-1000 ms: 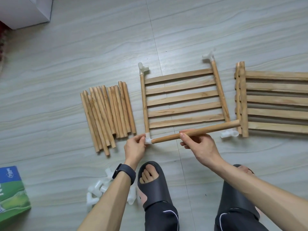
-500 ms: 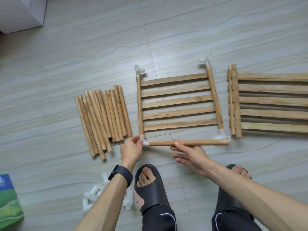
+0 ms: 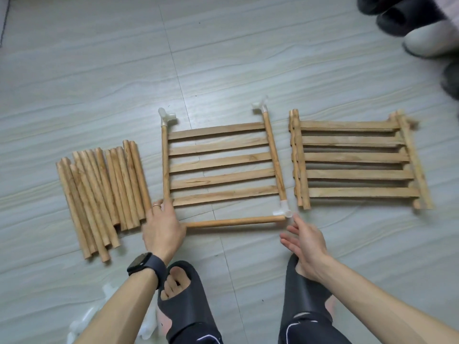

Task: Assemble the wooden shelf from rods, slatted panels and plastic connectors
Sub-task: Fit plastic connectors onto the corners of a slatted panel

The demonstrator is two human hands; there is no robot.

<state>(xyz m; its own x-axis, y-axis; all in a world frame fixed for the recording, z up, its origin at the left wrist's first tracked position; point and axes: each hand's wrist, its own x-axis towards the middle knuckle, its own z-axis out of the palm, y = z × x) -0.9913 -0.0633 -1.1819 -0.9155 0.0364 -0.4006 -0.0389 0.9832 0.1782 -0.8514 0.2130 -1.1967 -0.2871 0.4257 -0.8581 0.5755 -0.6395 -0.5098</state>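
Judging by how the parts lie, the shelf is at an early stage. The stack of panels (image 3: pixel 355 161) on the right lies several deep with no connectors on it. The middle panel (image 3: pixel 218 167) is the only one being built up. It lies flat on the floor (image 3: pixel 99 58), its slats running across between two side rods. The pile of rods (image 3: pixel 104 194) to its left is large, so most of the rods are not yet used.

One front rod (image 3: pixel 233 222) lies along the near edge of the middle panel. Its right end meets the near right connector (image 3: pixel 283 211) and its left end runs under the left hand (image 3: pixel 162 228). That hand covers the near left corner with its fingers curled round the joint, gripping the middle panel there; any connector beneath it is hidden. The right hand (image 3: pixel 304 238) holds nothing. Its fingers are straight and spread, with the tips just beside the near right connector, and I cannot tell whether they touch it. The far left connector (image 3: pixel 167 117) and far right connector (image 3: pixel 260 107) cap the side rods with open sockets, so a far rod seems to be what is due. Loose connectors (image 3: pixel 82 324) wait by the left forearm.

For room to move, a wide stretch of floor lies beyond the far edge, up to the shoes (image 3: pixel 407 23) in the far right corner. The sides are tight, with the pile of rods near the left edge and the stack of panels just beside the right. The person's slippers (image 3: pixel 183 294) sit close under the near edge.
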